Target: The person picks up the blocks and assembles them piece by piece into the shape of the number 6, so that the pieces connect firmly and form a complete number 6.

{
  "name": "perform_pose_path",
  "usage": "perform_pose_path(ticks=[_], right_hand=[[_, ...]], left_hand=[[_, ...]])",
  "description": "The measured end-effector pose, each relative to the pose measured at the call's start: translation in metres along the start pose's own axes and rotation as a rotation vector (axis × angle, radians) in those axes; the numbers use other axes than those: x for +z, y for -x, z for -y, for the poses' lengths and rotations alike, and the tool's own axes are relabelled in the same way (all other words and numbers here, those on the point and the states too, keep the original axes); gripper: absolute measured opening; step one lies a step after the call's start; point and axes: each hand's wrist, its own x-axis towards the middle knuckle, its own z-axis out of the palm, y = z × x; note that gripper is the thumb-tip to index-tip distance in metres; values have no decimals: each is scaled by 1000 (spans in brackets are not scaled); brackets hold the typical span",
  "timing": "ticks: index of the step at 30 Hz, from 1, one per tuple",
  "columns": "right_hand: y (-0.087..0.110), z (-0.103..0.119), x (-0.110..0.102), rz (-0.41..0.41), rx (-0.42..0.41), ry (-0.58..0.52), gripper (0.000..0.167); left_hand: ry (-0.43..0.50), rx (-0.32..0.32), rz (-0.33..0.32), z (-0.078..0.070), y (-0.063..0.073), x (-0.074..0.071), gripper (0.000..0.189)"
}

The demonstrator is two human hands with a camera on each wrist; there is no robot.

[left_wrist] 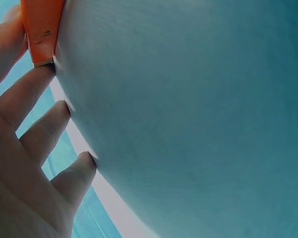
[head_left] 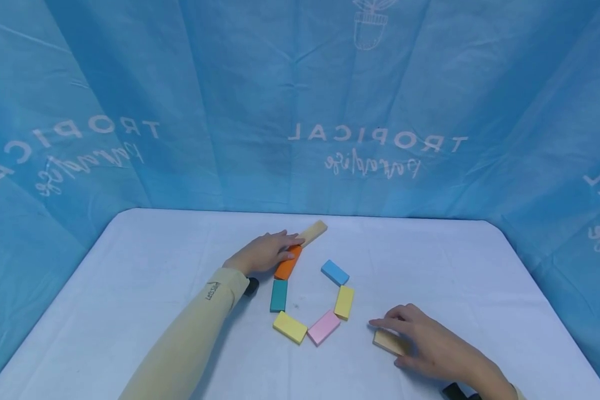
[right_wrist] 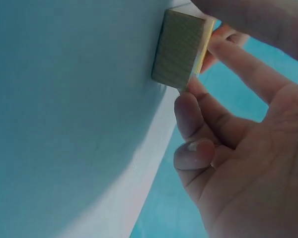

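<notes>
In the head view my left hand reaches over the orange block, its fingers extended and touching the block. Its fingertips lie where this block meets a plain wooden block. The left wrist view has the orange block with a fingertip right at its end and the other fingers spread along the table. At the right, my right hand holds another plain wooden block low at the table, thumb on the near side. That block's end faces the right wrist camera, and two fingers are curled below it.
A teal block, a yellow block, a pink block, a second yellow block and a blue block curve round from the orange one. The white table ends at a blue printed curtain.
</notes>
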Motion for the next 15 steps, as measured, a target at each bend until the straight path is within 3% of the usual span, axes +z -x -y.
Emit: perform_pose_path(ticks=[15], right_hand=[[9,-5,-1,19,-19,8,70]], left_hand=[[0,-15,-1,1,-1,1,51]])
